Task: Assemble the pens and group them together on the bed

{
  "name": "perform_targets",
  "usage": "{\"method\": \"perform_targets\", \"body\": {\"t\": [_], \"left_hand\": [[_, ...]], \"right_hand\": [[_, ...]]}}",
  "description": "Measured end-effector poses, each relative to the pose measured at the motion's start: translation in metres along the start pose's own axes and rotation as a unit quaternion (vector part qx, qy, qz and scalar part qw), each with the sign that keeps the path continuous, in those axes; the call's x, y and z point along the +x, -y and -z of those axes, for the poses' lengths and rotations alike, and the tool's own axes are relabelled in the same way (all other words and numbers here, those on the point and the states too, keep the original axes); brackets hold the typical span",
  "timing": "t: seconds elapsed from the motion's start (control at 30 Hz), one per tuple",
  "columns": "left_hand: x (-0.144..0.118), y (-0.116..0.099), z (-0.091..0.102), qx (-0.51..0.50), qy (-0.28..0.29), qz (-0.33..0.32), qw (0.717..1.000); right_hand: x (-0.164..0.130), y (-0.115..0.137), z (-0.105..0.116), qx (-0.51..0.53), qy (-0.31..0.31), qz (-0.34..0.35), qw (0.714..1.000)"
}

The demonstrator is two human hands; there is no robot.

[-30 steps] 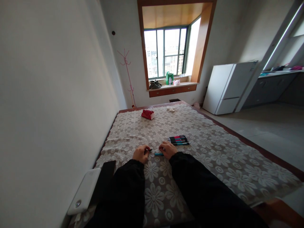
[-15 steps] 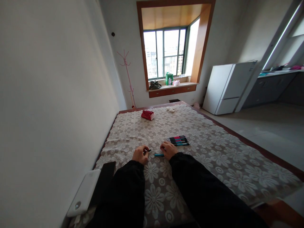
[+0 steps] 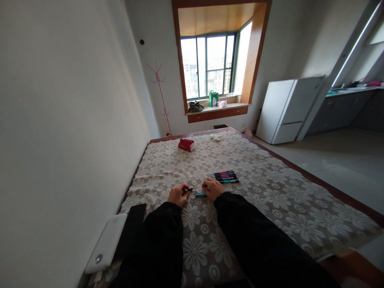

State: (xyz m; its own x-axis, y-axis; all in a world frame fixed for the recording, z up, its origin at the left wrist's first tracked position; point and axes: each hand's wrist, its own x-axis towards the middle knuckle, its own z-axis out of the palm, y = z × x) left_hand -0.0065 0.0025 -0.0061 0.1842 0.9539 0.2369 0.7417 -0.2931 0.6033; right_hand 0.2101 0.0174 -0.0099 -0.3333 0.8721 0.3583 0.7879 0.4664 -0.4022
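My left hand (image 3: pixel 179 195) is closed in a pinch on a small black pen part (image 3: pixel 190 190), which sticks out to the right from between thumb and fingers. Just across from it, my right hand (image 3: pixel 213 189) is curled with its fingertips together; what they hold is too small to tell. A blue pen barrel (image 3: pixel 200 195) lies level at the near side of the right hand, its right end hidden by that hand. Beyond the right hand, several pens (image 3: pixel 225 176) in black, red and blue lie side by side in a row.
A floral lace tablecloth (image 3: pixel 195 250) covers the table. At the near left, a white power bank (image 3: pixel 106 244) lies beside a dark flat object (image 3: pixel 132 224) by the wall. Farther off sit a red tissue pack (image 3: pixel 186 145) and a small white item (image 3: pixel 216 138).
The black part in my left hand has shifted slightly to the right and now points a little more upward. My right hand, the blue barrel and the row of pens stay nearly in place.
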Motion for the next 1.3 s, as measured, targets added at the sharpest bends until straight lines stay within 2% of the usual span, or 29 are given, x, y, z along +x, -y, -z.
{"method": "perform_targets", "body": {"t": [0.3, 0.57, 0.77, 1.03, 1.2, 1.3], "left_hand": [[0.002, 0.007, -0.005, -0.013, -0.006, -0.015, 1.000], [-0.001, 0.002, -0.002, -0.010, -0.011, -0.038, 0.999], [-0.001, 0.002, 0.000, 0.003, -0.018, -0.032, 0.999], [-0.001, -0.004, 0.003, -0.019, 0.011, -0.021, 1.000], [-0.001, -0.005, 0.002, 0.017, -0.026, -0.016, 0.999], [-0.001, -0.003, 0.002, 0.023, -0.025, -0.023, 0.999]], "right_hand": [[0.000, 0.000, 0.000, -0.003, 0.009, -0.005, 1.000], [0.000, -0.004, -0.004, 0.001, 0.008, 0.006, 1.000], [0.000, -0.004, -0.003, 0.004, 0.011, 0.004, 1.000], [0.000, -0.002, 0.001, 0.013, 0.018, -0.002, 1.000], [0.000, -0.003, 0.000, 0.017, 0.013, -0.002, 1.000], [0.000, -0.003, 0.000, 0.018, 0.018, 0.001, 1.000]]}}
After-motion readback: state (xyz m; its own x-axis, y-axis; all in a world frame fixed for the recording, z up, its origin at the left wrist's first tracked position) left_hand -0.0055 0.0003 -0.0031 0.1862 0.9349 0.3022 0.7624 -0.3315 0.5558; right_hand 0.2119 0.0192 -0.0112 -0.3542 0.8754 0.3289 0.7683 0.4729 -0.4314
